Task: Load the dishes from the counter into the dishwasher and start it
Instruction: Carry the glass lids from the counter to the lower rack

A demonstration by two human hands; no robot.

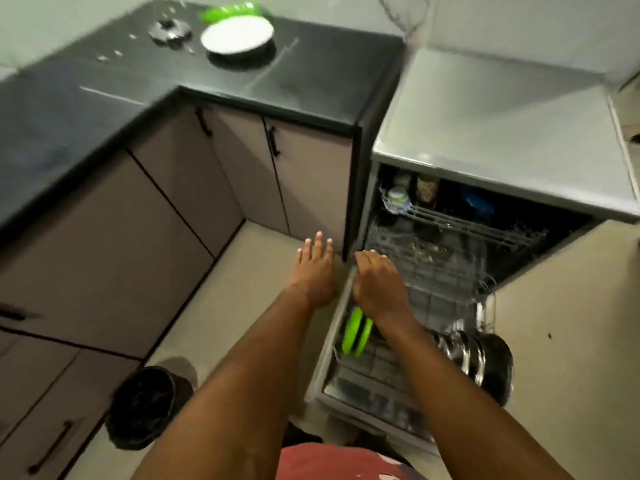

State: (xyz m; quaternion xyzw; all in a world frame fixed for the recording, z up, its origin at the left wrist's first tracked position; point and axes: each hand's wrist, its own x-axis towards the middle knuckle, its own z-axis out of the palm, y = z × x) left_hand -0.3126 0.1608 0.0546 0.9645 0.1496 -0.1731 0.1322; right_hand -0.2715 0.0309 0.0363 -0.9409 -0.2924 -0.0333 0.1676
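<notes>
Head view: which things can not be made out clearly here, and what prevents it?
- Right hand: its own back hides the fingertips, so its grip on the lower rack is uncertain.
- Green plates: partly covered by the right wrist; number unclear.
- Green item on the counter: motion-blurred, partly behind the white plate.
- Upper rack contents: dark and blurred.

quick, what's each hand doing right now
Left hand: open, fingers straight, holding nothing.
Right hand: fingers curled at the lower rack edge; grip cannot be told.
</notes>
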